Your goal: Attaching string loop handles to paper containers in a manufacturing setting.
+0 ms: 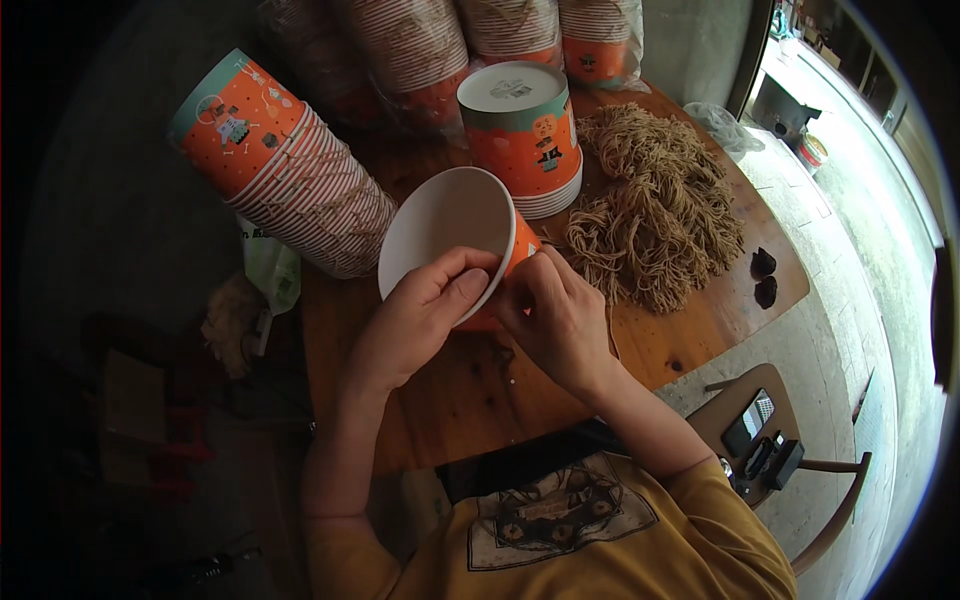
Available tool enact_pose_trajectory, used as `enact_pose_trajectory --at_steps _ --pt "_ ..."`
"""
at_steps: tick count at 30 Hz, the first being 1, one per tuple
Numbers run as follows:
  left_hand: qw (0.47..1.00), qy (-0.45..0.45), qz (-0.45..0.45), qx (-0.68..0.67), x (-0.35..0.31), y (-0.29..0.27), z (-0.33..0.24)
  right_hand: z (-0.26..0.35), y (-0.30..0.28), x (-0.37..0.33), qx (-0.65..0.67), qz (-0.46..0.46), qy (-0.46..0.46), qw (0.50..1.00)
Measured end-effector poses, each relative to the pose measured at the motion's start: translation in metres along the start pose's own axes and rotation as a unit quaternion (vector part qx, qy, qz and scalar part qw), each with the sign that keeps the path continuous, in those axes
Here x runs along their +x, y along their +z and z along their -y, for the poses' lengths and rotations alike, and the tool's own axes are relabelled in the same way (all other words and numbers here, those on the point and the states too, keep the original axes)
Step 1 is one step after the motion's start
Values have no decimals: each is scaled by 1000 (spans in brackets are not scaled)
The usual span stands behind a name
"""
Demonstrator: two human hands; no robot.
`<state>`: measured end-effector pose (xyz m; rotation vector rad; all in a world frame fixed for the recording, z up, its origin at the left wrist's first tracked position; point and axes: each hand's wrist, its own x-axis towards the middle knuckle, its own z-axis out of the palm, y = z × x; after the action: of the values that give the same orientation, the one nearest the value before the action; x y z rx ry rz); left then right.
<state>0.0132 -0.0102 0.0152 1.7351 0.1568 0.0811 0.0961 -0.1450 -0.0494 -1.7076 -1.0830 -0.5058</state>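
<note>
A paper bucket (440, 220), white inside and orange outside, is tilted with its mouth facing up and left. My left hand (430, 310) grips its near rim, thumb and fingers closed over the edge. Against the bucket's right side, my right hand (548, 310) is pinched on a thin brown cord (612, 335), part of which hangs past the wrist; the fingertips hide the pinched part. Right of the hands lies a heap of tan cords (660, 210). Behind the held bucket a short stack of upside-down orange and green buckets (520, 140) stands on the table.
A long leaning stack of nested buckets (290, 170), with cords along its side, rises at the left. Bagged bucket stacks (410, 50) line the back of the wooden table (450, 410). Two small dark objects (765, 277) lie near its right edge. A chair (770, 400) holds a phone (748, 422).
</note>
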Motion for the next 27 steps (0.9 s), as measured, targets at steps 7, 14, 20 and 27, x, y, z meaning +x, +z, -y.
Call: enact_pose_trajectory --at_steps 7,14,20,27 --pt "998 -54 33 -10 21 -3 17 -6 2 -2 31 -6 55 998" --pt "974 82 -30 211 32 -3 32 -10 -4 -1 127 45 168 977" --pt "987 53 -66 134 44 -5 19 -35 -15 -6 211 52 233 948" --pt "998 59 -20 -5 77 3 15 -49 -38 14 230 75 225 944"
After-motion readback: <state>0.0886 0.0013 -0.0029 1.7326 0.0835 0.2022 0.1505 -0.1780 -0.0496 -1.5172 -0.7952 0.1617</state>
